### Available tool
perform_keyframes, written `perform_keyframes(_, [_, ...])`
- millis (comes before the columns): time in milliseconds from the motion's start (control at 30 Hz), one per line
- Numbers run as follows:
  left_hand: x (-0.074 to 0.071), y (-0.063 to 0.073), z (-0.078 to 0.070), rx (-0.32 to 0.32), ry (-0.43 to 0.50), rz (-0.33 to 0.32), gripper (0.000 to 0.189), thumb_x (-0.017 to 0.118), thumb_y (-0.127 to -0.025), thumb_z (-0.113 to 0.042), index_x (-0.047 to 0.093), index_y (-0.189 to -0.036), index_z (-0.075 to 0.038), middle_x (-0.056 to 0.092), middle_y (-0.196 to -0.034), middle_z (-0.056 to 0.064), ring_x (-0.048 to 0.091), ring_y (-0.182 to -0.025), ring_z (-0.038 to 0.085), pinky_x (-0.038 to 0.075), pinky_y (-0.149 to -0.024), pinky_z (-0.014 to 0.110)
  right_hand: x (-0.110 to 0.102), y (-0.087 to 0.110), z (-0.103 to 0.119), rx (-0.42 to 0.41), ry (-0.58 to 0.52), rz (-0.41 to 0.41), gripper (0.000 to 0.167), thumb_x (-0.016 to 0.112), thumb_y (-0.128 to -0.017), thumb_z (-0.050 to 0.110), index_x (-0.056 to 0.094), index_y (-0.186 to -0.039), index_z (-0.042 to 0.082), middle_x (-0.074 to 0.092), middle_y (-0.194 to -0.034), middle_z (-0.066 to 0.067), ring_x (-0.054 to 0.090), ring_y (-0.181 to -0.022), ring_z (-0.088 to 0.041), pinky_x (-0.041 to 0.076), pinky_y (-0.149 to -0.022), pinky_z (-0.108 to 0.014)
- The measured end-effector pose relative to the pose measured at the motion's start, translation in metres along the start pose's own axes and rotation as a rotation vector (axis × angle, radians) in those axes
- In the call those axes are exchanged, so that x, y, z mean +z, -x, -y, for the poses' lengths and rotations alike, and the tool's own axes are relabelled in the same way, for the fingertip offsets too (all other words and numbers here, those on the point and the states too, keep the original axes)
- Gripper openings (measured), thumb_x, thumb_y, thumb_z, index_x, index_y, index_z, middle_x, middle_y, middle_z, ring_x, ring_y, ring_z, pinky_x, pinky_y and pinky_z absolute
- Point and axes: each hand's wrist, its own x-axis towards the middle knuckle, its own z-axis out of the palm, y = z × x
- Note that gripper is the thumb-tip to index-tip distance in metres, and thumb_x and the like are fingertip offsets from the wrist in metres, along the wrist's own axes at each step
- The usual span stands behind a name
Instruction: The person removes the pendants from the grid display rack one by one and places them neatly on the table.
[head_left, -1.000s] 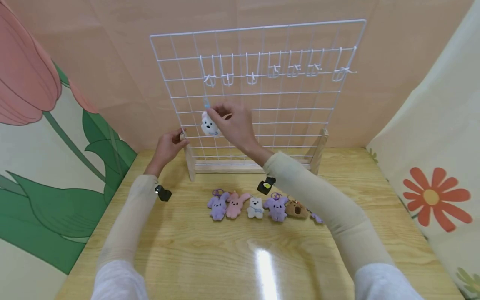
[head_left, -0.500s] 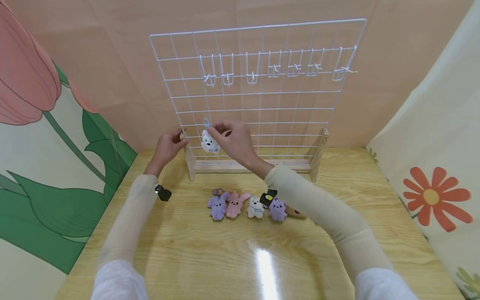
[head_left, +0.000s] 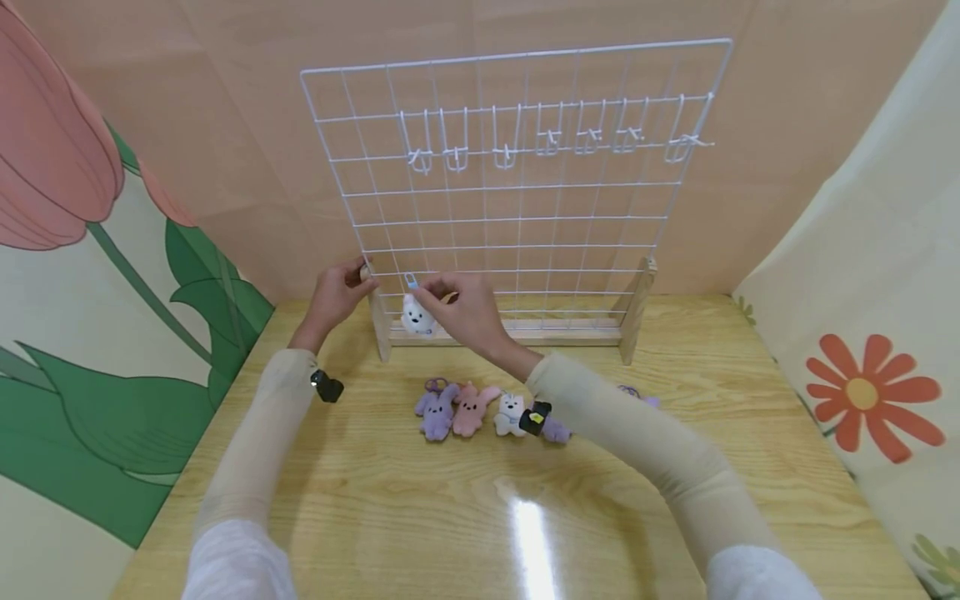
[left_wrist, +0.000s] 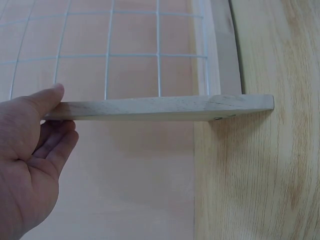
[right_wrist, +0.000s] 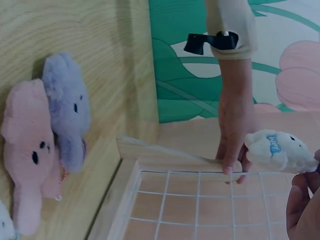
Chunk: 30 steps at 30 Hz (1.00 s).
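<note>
My right hand (head_left: 467,312) pinches a small white plush keychain (head_left: 416,317) near its light blue strap, in front of the lower left of a white wire grid (head_left: 500,221). The loop stands up above the fingers. In the right wrist view the same plush keychain (right_wrist: 275,150) shows blue lettering on its belly. With thumb on one side and fingers on the other, my left hand (head_left: 333,296) grips the top of the stand's left wooden upright (left_wrist: 150,108). Several white hooks (head_left: 506,156) hang along the grid's upper rows.
On the wooden table (head_left: 420,517), a row of plush keychains lies before the stand: a purple one (head_left: 436,414), a pink one (head_left: 469,410), a white one (head_left: 511,414) and others partly behind my right forearm. A peach backdrop (head_left: 225,125) hangs behind the grid.
My right hand has come down from just below the hooks to the grid's lower rows, carrying the white plush keychain. The left hand keeps its place on the upright.
</note>
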Motion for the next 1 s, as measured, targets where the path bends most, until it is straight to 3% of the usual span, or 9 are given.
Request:
perform_keyframes(467, [0.0, 0.002, -0.001, 0.0, -0.012, -0.005, 0.051, 0.072, -0.097, -0.015, 0.056, -0.141, 0.005, 0.07, -0.119, 0.026, 0.068, -0.108, 0.035, 0.06, -0.088, 0.03, 0.022, 0.03, -0.019, 0.086, 0.008, 0.079, 0.016, 0.072, -0.098, 0.027, 0.078, -0.094, 0.013, 0.077, -0.084, 0.005, 0.067, -0.072, -0.006, 0.056, -0.059, -0.023])
perform_keyframes(1000, [0.0, 0.001, -0.002, 0.011, -0.024, -0.002, 0.05, 0.071, -0.098, -0.014, 0.055, -0.142, 0.004, 0.07, -0.118, 0.025, 0.068, -0.109, 0.034, 0.06, -0.09, 0.034, 0.046, 0.054, -0.033, 0.094, -0.004, 0.151, 0.012, 0.071, -0.098, 0.021, 0.077, -0.096, 0.011, 0.077, -0.089, 0.003, 0.068, -0.076, -0.003, 0.059, -0.067, -0.021])
